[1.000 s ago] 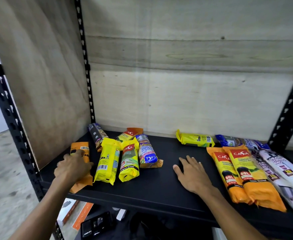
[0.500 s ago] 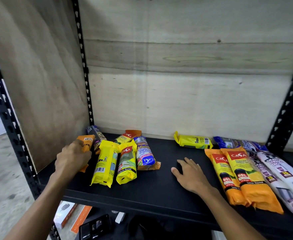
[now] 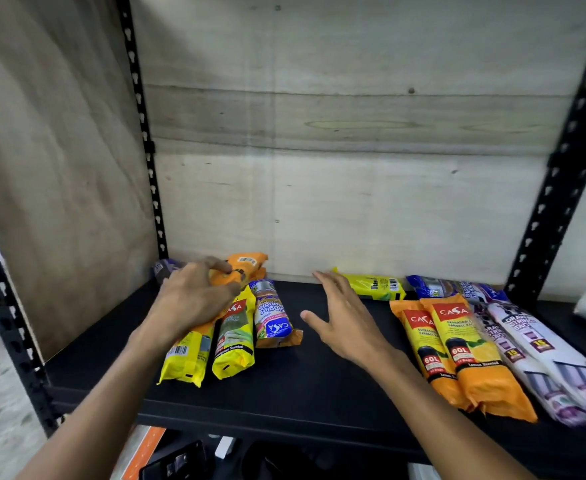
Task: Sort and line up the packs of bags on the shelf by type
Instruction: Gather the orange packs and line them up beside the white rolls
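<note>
Small orange pack is in the left hand, fingers curled over its near end and gripping it, up at the shelf's ten o'clock, above the back of the left-hand cluster. Whether it's lifted clear or resting on the packs beneath, I can't tell. Under the wrist sit two yellow packs side by side, with a blue-labelled pack touching them on the three o'clock side. A dark pack peeks out behind the knuckles, mostly hidden.

Right hand hovers mid-shelf, fingers spread wide and straight, holding nothing, just short of a lone yellow pack lying crosswise at twelve o'clock by the back wall.

Over at three to four o'clock, two big orange packs lie neatly parallel, then the white drawstring packs, cut off by the frame edge. Blue packs are bunched behind them, labels hard to read.

This looks like the sorting step: the small orange pack is being carried toward its own kind. Next move, I'd say, calls for a clear path across the shelf to the orange pair, and setting it down parallel without nudging the row.
</note>
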Tool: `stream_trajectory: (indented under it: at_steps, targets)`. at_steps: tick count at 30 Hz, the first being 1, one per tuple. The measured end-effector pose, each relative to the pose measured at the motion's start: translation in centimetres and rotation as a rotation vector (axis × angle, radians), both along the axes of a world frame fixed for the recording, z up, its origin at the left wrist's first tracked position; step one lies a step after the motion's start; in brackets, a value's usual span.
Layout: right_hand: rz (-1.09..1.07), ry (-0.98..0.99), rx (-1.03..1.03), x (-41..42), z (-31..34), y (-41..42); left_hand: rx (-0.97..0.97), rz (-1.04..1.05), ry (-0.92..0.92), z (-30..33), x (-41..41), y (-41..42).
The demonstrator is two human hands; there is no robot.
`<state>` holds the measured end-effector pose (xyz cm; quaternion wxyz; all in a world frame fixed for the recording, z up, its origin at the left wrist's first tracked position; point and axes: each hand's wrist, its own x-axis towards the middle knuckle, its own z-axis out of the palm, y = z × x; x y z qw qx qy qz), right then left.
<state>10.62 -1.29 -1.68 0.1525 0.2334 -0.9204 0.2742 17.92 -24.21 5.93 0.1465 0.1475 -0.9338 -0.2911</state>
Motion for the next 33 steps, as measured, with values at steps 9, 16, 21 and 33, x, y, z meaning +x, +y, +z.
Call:
stream_trajectory:
  at_steps: [9,16,21,33]
  targets:
    - [0.065,0.160,0.076,0.9,0.8,2.4,0.029,-0.320,-0.130,0.3,0.1,7.4]
    - [0.066,0.072,0.001,1.3,1.2,6.1,0.192,-0.522,-0.175,1.4,-1.1,9.1]
    - [0.001,-0.096,-0.096,1.8,1.5,8.8,0.649,-0.565,-0.201,2.8,-2.5,9.5]
    - [-0.019,-0.399,-0.280,3.6,2.1,10.4,0.873,-0.638,-0.079,-0.1,-6.5,13.3]
